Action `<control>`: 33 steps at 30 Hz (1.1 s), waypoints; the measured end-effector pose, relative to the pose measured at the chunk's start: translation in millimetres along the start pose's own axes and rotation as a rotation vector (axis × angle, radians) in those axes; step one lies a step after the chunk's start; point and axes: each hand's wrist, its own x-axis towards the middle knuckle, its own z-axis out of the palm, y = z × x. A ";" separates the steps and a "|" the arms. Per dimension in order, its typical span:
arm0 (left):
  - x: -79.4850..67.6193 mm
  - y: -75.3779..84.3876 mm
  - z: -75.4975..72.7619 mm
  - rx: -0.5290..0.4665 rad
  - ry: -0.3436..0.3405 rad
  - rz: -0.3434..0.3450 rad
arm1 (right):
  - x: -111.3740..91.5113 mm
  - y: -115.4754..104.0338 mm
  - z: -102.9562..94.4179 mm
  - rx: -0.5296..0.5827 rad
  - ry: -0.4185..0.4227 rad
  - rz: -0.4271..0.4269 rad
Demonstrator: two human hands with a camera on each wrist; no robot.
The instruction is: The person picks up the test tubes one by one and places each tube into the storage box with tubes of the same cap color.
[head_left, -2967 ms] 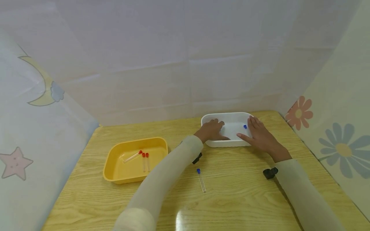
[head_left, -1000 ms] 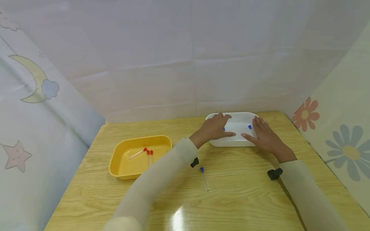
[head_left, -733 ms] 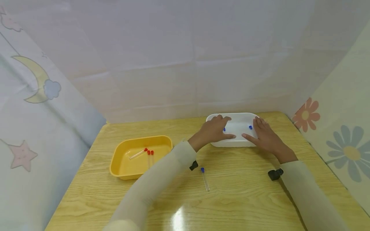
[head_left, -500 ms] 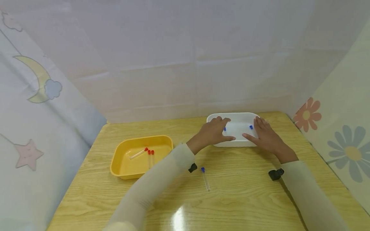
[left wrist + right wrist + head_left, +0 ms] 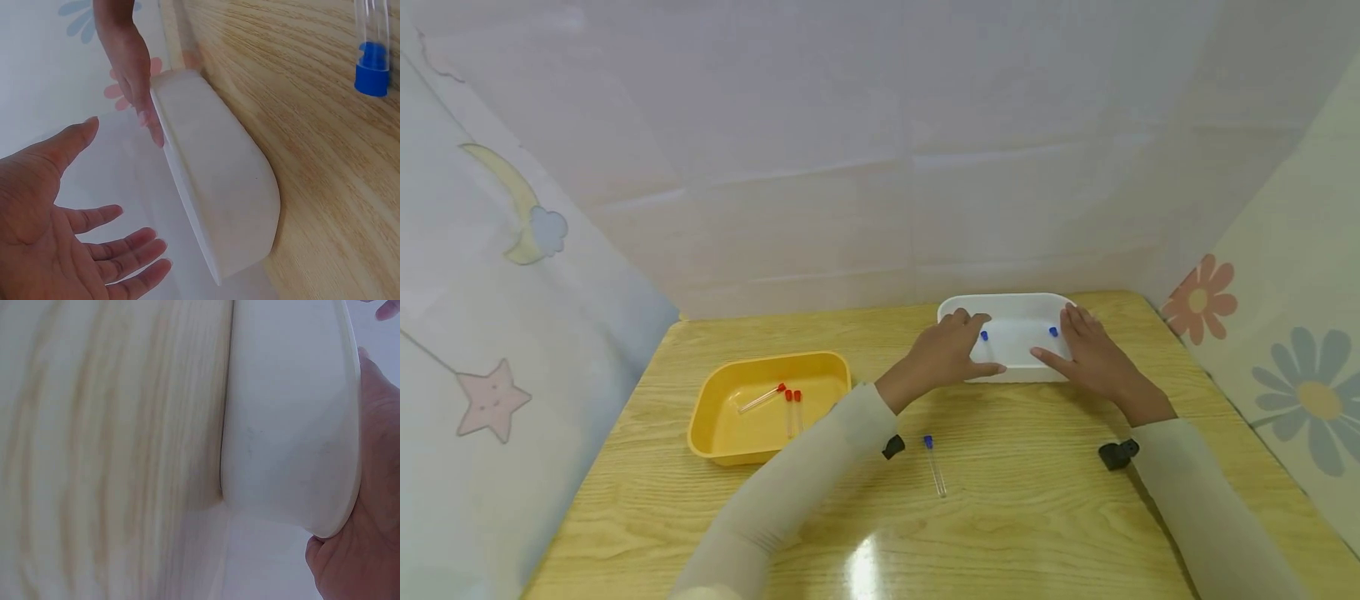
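A white tray (image 5: 1020, 375) stands at the back right of the table. Two blue caps, one left (image 5: 984, 336) and one right (image 5: 1053, 332), show inside it; what is attached to them is hard to make out. My left hand (image 5: 942, 354) hovers over the tray's left end; in the left wrist view, that hand (image 5: 69, 250) has spread fingers, holds nothing and is apart from the tray wall (image 5: 219, 169). With its fingers extended, my right hand (image 5: 1092, 358) rests on the right rim; the right wrist view has the palm (image 5: 381, 487) against the edge.
A clear test tube (image 5: 936, 471) with a blue cap lies on the wooden table (image 5: 1000, 533) in front of the white tray. To the left is a yellow tray (image 5: 715, 425) holding 3 red-capped test tubes (image 5: 762, 399). Fabric walls (image 5: 790, 233) enclose the table.
My left hand has risen out of the white tray and drawn back slightly leftward, uncovering the left blue cap. The right hand has stayed on the rim. The head view has shifted slightly.
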 end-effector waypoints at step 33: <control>-45.9 12.3 12.6 0.159 -0.033 0.082 | -1.0 -3.4 -1.1 0.012 -0.005 0.006</control>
